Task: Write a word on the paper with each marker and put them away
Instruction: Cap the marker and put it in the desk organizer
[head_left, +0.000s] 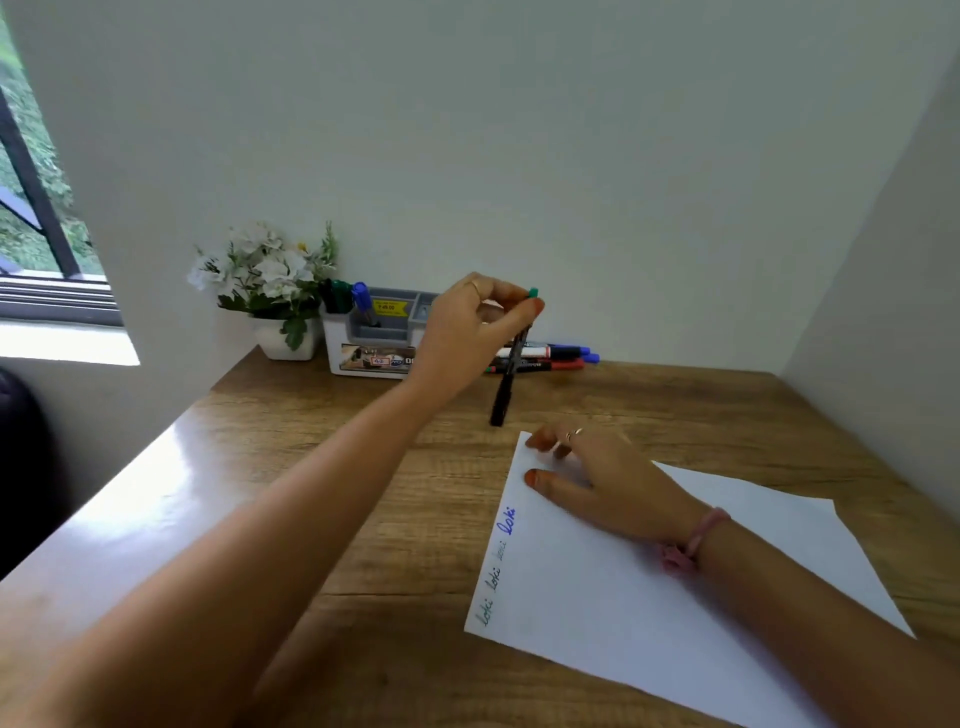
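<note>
- Black marker (505, 387), green end
- White paper (675, 587), blue and green words
- Brown wood-grain desk (363, 493)
- White-and-grey organizer (374, 338), yellow sticker (387, 307)
- Pink wristband (691, 545)

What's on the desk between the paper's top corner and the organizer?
Head view: bare wood desk, crossed only by the marker hanging from the left hand. Paper, organizer.

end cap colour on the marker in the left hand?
Green, on a black marker that the left hand pinches near its top; head view.
</note>
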